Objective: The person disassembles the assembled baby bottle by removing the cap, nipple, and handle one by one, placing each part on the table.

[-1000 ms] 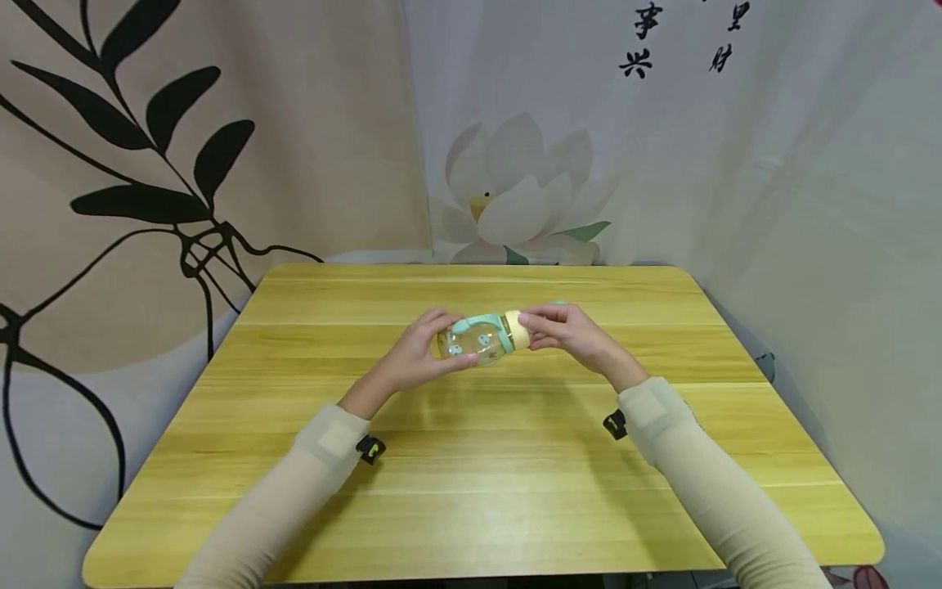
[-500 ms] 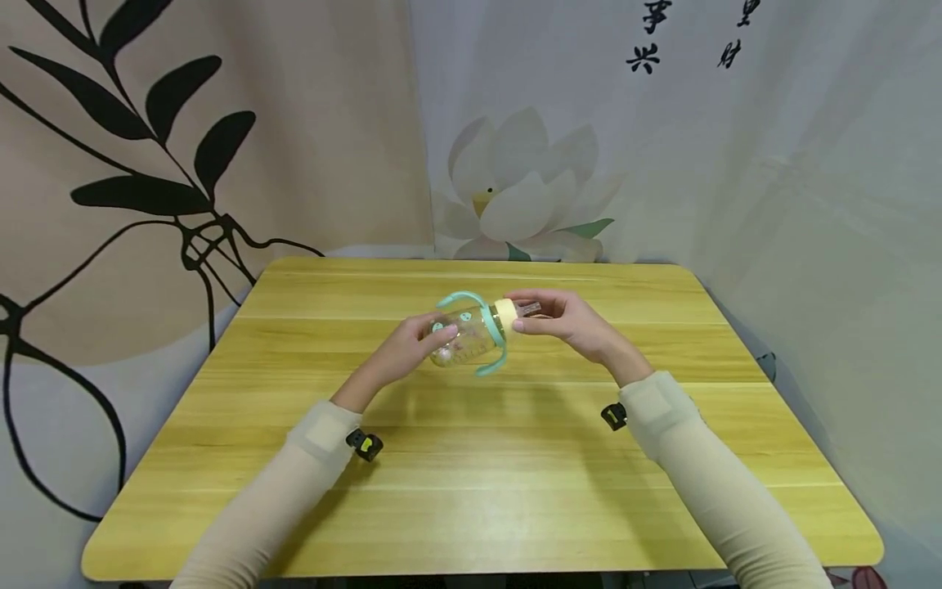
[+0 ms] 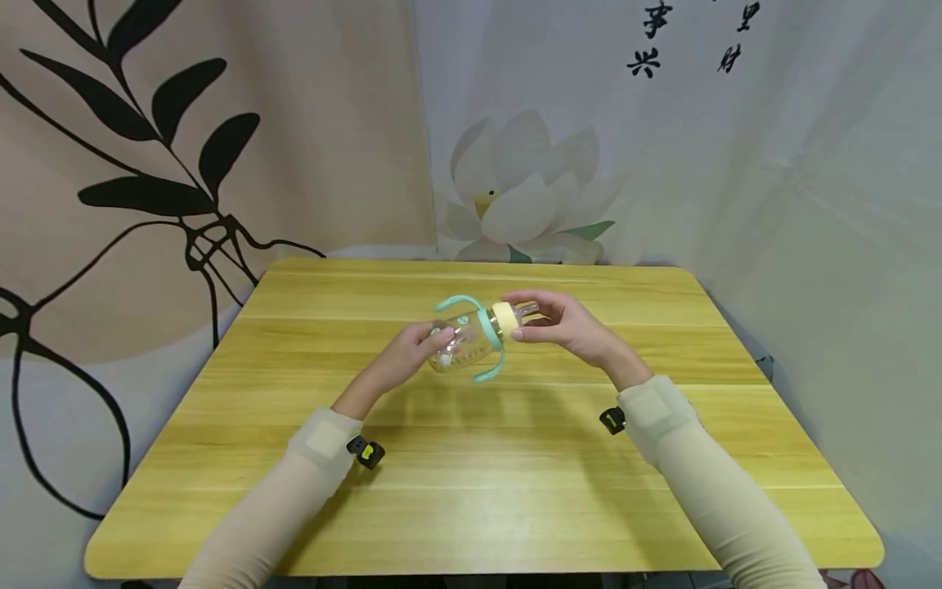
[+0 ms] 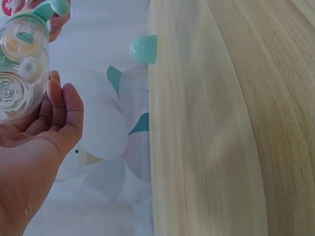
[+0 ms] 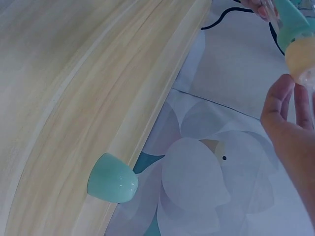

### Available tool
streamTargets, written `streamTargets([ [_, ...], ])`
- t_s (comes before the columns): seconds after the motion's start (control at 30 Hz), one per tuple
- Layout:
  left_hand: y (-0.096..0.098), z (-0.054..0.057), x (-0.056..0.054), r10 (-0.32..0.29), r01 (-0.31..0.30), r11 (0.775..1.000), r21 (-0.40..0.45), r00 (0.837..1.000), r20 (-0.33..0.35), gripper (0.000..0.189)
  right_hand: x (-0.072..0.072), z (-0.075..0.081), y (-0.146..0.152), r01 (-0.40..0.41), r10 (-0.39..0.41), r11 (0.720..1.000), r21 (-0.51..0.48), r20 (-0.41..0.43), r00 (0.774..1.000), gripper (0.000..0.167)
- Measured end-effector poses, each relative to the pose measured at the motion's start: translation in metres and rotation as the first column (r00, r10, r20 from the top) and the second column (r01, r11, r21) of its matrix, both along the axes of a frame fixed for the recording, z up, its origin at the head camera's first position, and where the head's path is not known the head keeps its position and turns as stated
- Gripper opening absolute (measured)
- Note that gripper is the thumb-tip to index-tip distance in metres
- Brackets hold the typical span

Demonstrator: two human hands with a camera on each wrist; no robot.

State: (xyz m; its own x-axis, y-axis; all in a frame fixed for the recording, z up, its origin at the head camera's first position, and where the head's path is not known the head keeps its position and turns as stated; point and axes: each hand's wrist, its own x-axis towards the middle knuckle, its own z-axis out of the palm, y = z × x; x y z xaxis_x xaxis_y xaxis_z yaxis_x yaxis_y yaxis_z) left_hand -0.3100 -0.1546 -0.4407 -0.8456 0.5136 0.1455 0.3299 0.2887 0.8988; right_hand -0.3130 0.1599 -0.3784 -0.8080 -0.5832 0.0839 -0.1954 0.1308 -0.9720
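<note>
Gripping a clear bottle, both hands above a wooden table, lotus-printed cloth behind.

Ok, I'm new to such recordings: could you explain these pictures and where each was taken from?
There is no machine here, only a person. The wide pictures come from a camera worn on the head, looking forward and down; the other two are taken from the left and right wrists. The left hand holds the body of a clear bottle with a green handle; the right hand grips its pale yellow collar. The bottle is held above the wood-patterned table. Near the table's far edge sits a rounded green cap, best seen in the wrist views.
</note>
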Motion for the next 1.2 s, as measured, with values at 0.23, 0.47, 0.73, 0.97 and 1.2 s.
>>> streamTargets([
  [0.23, 0.001, -0.001, 0.002, -0.012, 0.012, 1.0, 0.008, 1.0, -0.001, 0.063, 0.0, -0.001, -0.001, 0.019, -0.019, 1.0, 0.001, 0.008, 1.0, 0.054],
  [0.47, -0.003, -0.005, 0.003, -0.014, 0.014, 0.999, 0.04, 1.0, 0.01, 0.059, 0.002, 0.004, 0.002, 0.037, -0.037, 0.999, 0.0, -0.012, 0.999, 0.053],
  [0.73, -0.008, -0.008, 0.005, 0.011, -0.011, 1.0, 0.01, 1.0, 0.014, 0.06, -0.001, 0.014, 0.01, 0.059, -0.058, 0.998, 0.028, -0.043, 0.997, 0.054],
  [0.97, -0.009, -0.012, 0.005, 0.016, -0.016, 1.0, 0.016, 0.999, 0.029, 0.06, -0.003, 0.026, 0.017, 0.088, -0.085, 0.996, 0.035, -0.079, 0.993, 0.052],
  [1.2, -0.01, -0.015, 0.003, 0.028, -0.029, 0.999, 0.019, 0.999, 0.034, 0.061, -0.006, 0.043, 0.021, 0.093, -0.091, 0.996, 0.006, -0.148, 0.985, 0.047],
])
